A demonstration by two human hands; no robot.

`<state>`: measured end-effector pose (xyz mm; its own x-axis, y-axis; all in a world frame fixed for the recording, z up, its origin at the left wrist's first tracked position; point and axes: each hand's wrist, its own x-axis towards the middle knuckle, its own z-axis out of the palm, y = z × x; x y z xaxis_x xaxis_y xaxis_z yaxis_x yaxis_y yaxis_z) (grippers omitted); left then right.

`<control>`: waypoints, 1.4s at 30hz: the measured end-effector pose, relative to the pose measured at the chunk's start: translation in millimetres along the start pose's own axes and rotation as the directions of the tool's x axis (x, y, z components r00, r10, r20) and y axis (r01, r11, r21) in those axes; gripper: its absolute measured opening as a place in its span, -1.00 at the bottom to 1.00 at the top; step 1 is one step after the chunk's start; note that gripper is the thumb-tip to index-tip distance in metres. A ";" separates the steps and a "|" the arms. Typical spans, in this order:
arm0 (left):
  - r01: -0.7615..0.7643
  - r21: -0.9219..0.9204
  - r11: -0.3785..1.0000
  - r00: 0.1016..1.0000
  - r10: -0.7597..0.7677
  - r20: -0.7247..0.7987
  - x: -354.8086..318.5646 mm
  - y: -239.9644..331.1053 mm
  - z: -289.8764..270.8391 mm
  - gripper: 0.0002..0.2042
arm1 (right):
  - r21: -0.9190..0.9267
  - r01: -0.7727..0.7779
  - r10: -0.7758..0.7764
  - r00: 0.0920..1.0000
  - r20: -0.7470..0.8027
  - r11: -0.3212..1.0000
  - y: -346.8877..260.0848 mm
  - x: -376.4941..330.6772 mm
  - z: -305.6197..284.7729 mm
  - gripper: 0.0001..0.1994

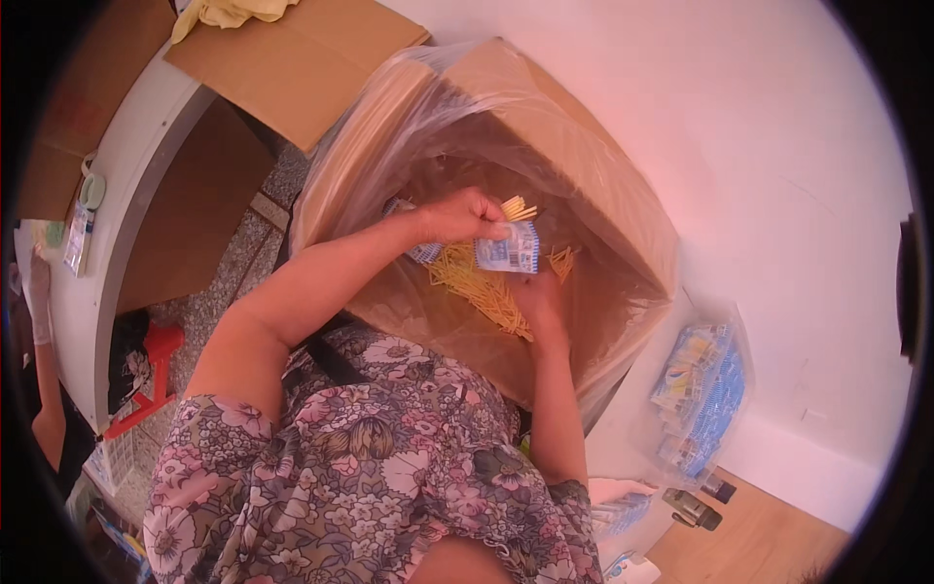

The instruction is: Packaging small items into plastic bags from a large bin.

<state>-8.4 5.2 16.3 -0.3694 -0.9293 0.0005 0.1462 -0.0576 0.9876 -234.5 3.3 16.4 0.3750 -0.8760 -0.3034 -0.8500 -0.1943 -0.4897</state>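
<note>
My left hand [465, 216] is closed on the upper edge of a small blue-and-white packet [508, 251], above the inside of a plastic-lined cardboard box. A small bunch of thin yellow sticks [519, 208] juts out beside the packet's top, by my left fingertips. Just below the packet is my right hand [538, 294], closed, with more thin yellow sticks fanning out past its fingers; the packet partly hides those fingers. Many loose yellow sticks [477, 290] lie in the box under both hands. Another blue-and-white packet [425, 252] shows beneath my left wrist.
The box's clear liner [623, 229] drapes over its walls. To the right, a clear bag of blue-and-white packets [702, 399] stands near a dark tape-like object [693, 509]. A flat cardboard sheet [292, 68] and a white curved table [126, 185] are left. Another person's gloved hand [39, 292] shows far left.
</note>
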 end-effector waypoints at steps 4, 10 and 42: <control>0.002 0.100 0.995 0.997 -0.010 0.080 -0.6 -11.5 3.0 -0.86 | 0.714 -0.185 0.159 0.982 0.103 0.675 -17.8 -5.5 -27.1 -0.84; -0.107 0.102 0.989 0.986 0.092 0.141 -1.9 -10.9 11.1 -0.86 | 0.872 -0.061 0.133 0.991 -0.005 0.486 -43.3 -2.1 -27.4 -0.93; -0.049 0.305 0.951 0.972 -0.025 0.234 -3.6 -6.3 19.3 -0.89 | 0.331 0.141 -0.082 0.979 -0.185 0.933 -60.2 16.8 -26.3 -0.66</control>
<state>-25.7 15.9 13.2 -0.5776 -0.8162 0.0125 -0.1224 0.1018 0.9872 -186.8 -11.3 62.2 0.3687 -0.9235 -0.1060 -0.6181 -0.1584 -0.7700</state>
